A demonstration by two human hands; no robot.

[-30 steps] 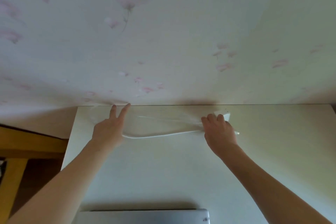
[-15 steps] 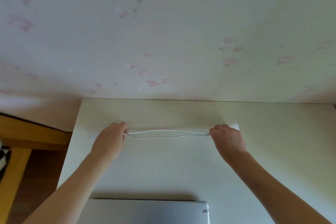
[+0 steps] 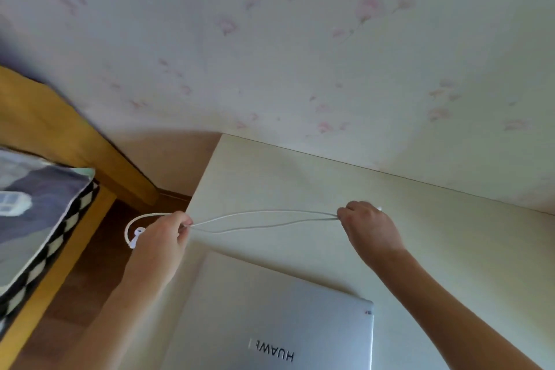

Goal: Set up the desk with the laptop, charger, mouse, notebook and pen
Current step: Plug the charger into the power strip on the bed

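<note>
A white charger cable point(image 3: 264, 219) stretches in two strands between my hands above the white desk point(image 3: 435, 234). My left hand point(image 3: 162, 237) is closed on its left end at the desk's left edge, where a loop and a white plug point(image 3: 136, 236) hang out over the floor. My right hand point(image 3: 369, 227) pinches the other end further right; a bit of white shows behind its knuckles. A closed silver laptop point(image 3: 285, 324) lies flat at the near edge, below both hands.
The desk backs against a wall point(image 3: 300, 39) with pale pink floral wallpaper. Left of the desk is a strip of dark wooden floor point(image 3: 99, 249), then a yellow wooden bed frame point(image 3: 45, 129) with a checked-edge cushion point(image 3: 39, 213).
The view has swung left and down, showing more of the laptop and the bed. Both hands lifted the cable from the back of the desk and pulled it toward the left edge.
</note>
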